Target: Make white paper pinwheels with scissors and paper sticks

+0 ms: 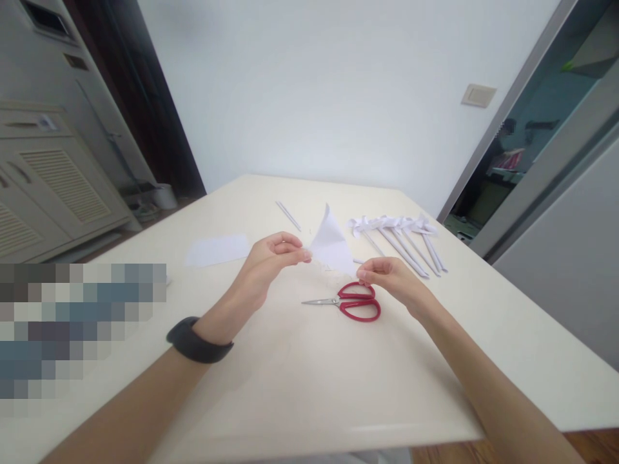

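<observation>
I noted both hands pinched on a folded white paper triangle (333, 245) above the surface (300, 386), left hand (271, 261) and right hand (391, 278) at opposite corners, scissors (355, 303) idle beneath, finished paper pinwheels (401, 235) already lined up—likely midway, one blank sheet (217, 250) left.

Red-handled scissors (351, 303) lie shut on my cream tabletop (300, 386), blades pointing to nine o'clock. Towards one o'clock from them sits a row of white paper stems (403, 241) with folded tops (several, side by side). A thin paper stick (289, 215) lies at eleven o'clock, and a flat white sheet (217, 250) at ten.
</observation>
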{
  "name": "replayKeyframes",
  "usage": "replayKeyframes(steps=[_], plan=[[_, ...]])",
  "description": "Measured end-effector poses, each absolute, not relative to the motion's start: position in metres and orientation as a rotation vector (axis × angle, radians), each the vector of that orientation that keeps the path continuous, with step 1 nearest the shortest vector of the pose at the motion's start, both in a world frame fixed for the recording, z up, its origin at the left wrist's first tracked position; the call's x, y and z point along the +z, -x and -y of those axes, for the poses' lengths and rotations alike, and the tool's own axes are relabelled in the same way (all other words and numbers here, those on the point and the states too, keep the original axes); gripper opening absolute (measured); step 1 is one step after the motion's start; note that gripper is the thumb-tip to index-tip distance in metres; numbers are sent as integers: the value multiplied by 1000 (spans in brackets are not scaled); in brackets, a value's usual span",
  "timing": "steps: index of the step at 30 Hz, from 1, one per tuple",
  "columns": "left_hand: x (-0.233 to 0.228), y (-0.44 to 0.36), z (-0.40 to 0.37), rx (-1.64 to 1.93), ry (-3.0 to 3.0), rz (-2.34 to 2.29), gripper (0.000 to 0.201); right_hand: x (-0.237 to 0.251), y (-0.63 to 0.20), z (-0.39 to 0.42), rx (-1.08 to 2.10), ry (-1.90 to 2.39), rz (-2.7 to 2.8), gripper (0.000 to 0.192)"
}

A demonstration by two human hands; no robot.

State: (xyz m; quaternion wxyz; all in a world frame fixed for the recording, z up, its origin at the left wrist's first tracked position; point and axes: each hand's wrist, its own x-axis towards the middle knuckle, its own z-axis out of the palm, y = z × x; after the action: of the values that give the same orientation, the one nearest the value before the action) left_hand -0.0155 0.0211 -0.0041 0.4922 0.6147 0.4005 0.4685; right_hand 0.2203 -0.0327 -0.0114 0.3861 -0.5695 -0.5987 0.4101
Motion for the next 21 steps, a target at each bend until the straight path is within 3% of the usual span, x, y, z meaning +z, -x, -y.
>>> replayKeyframes(steps=[21], plan=[[-5, 10, -15, 1041, -1489, -974, 28, -13, -214, 35, 1151, 1311, 1508, 23]])
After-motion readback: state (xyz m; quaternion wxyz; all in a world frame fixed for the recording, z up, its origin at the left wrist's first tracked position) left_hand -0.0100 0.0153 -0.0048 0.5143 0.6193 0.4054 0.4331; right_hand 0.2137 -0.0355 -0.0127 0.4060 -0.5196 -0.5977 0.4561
